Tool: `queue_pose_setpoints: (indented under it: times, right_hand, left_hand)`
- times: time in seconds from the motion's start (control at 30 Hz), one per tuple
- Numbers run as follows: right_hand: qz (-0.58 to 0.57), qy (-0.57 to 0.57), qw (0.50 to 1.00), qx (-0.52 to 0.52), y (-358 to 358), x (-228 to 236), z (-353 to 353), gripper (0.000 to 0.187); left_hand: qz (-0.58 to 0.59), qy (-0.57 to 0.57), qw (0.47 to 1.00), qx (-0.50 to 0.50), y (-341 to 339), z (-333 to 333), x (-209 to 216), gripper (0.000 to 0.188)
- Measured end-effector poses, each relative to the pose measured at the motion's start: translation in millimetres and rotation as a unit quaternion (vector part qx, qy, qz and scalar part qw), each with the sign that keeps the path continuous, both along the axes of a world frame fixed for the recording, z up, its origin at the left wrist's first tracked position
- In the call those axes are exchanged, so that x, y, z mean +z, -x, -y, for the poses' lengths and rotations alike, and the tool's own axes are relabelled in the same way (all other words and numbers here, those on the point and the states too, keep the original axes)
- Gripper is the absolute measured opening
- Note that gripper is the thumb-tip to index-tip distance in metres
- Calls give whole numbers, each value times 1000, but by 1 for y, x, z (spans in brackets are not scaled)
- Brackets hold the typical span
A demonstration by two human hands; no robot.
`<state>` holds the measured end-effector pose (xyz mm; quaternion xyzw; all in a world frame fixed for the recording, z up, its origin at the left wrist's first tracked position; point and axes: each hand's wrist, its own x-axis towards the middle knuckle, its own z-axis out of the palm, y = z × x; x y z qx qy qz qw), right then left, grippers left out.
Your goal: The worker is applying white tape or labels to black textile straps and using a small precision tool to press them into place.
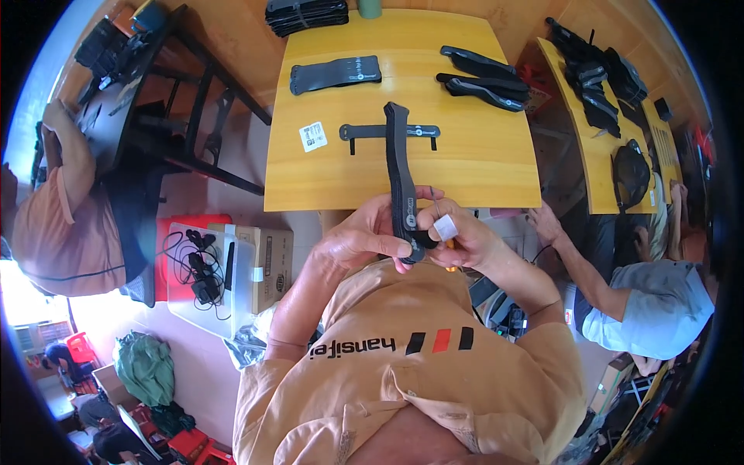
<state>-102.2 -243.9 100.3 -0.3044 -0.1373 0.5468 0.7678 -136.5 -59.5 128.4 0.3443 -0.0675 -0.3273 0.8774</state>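
My left hand (364, 236) pinches the lower end of a long dark grey padded strap (397, 155), its thumb on top. The strap stands up over the near edge of the yellow table (318, 186). Close beside it, my right hand (473, 236) is closed on a small orange-handled tool (450, 245), mostly hidden by the fingers. A small white tag (446, 227) shows at those fingers, by the strap's lower end. Behind the strap, a flat grey strap with two short black tabs (356, 133) lies crosswise on the table.
A white label sheet (313, 136), a grey strap stack (337, 74) and more dark straps (484, 81) lie on the table. A darker pile (306, 15) sits at the back. A clear bin of cables (205, 279) stands left. Co-workers sit on both sides.
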Motion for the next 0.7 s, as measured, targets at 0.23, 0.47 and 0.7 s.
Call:
queue_pose_setpoints:
  times: [0.23,0.47,0.7]
  right_hand:
    - [322,161,919,-162,3,13,-4,18]
    - [292,124,946,-65,-6,1,3,14]
    - [118,111,981,-107,4,2,-8,13]
  left_hand:
    - [-1,-120,990,70,-1,-8,-22,62]
    - [-42,-63,997,28,-3,-8,-32,53]
    - [11,-125,990,68,0,-6,-31,50]
